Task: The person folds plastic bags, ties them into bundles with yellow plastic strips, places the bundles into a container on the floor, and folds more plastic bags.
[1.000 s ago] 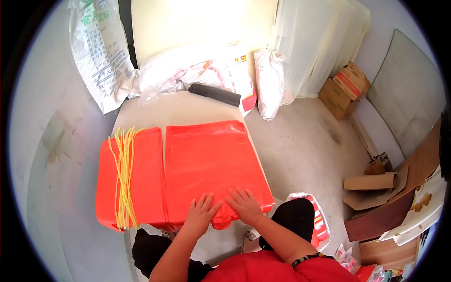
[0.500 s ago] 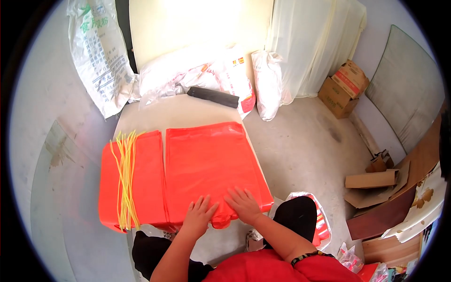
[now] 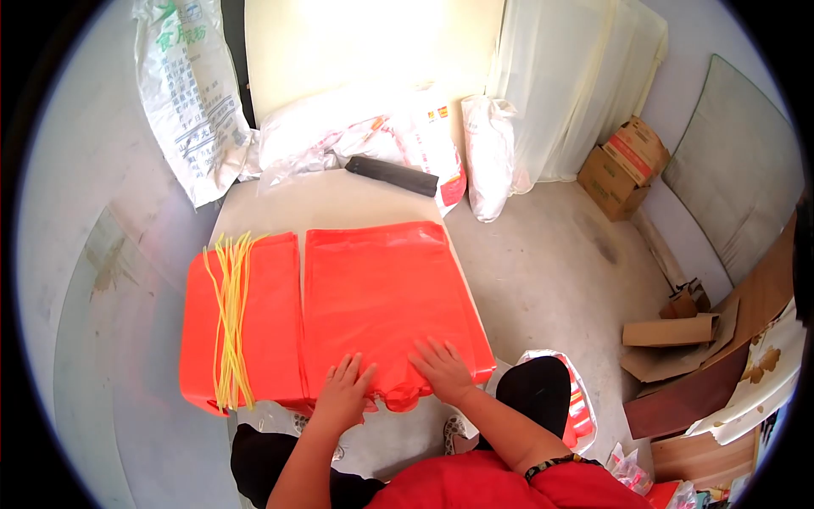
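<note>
Two stacks of red plastic sheets or bags lie side by side on the table. On the wider right stack [image 3: 381, 288], my left hand [image 3: 343, 392] rests near the front edge, fingers spread. My right hand [image 3: 443, 370] lies flat on the same stack, further right, its fingers also apart. Between the hands the red plastic is bunched and hangs over the front edge. A bundle of yellow strings [image 3: 230, 322] lies lengthwise across the narrower left stack [image 3: 275, 314]. Neither hand touches the strings.
A black bar [image 3: 392, 176] lies at the back of the table [image 3: 284, 199], before white sacks [image 3: 339, 127]. Cardboard boxes [image 3: 612, 182] stand on the floor at the back right. A bin with red contents [image 3: 580, 416] is beside my right knee.
My left hand has slid to the left along the front edge of the right stack, away from my right hand. My right hand stays in place on the plastic.
</note>
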